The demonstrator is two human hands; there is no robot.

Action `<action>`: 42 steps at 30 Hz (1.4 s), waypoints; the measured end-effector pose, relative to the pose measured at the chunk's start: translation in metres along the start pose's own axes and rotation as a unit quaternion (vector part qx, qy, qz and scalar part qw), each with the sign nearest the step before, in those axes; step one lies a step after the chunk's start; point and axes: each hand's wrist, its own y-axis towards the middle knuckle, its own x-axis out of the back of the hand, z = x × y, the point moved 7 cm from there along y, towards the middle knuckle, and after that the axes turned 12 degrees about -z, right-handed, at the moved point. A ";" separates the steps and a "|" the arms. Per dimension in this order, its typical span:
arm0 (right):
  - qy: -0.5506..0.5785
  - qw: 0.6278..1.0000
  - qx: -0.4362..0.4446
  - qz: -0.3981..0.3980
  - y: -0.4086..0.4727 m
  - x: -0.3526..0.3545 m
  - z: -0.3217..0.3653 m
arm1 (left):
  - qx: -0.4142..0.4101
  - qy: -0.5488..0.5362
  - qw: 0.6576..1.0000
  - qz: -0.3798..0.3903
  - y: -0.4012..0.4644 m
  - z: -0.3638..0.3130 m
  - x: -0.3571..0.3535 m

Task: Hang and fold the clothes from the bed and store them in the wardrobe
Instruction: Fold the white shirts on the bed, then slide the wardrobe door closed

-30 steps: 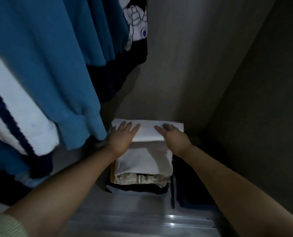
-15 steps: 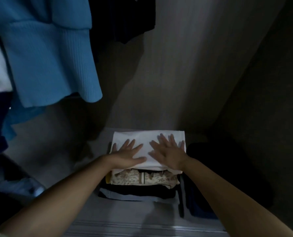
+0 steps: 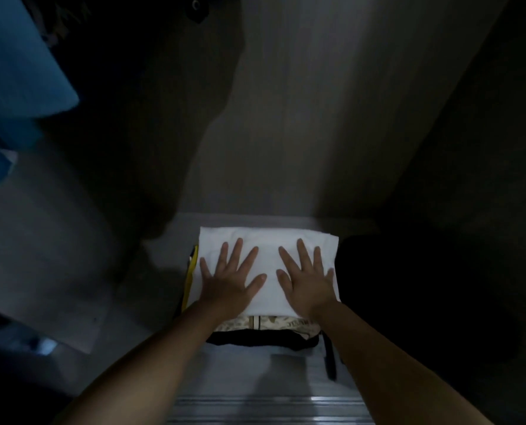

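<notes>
Both my hands lie flat with fingers spread, left hand and right hand side by side, gripping nothing, pressing on the folded white garment that tops the stack of folded clothes on the wardrobe floor.

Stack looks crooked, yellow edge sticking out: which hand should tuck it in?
Left hand, probably: it lies flat on the white folded garment beside the yellow edge; the right hand is across.
</notes>
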 end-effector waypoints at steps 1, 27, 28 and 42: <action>-0.002 1.000 -0.002 0.010 0.000 0.000 0.002 | 0.003 0.004 1.000 0.018 0.001 0.001 0.000; 0.051 0.987 -0.058 -0.141 -0.111 0.580 0.128 | -0.010 -0.185 0.981 -0.065 -0.002 -0.198 0.586; 0.053 0.986 -0.058 -0.147 -0.118 0.596 0.133 | -0.015 -0.190 0.979 -0.068 -0.004 -0.199 0.606; 0.092 0.971 -0.074 -0.210 -0.228 0.644 0.217 | -0.055 -0.198 0.972 -0.111 -0.107 -0.163 0.722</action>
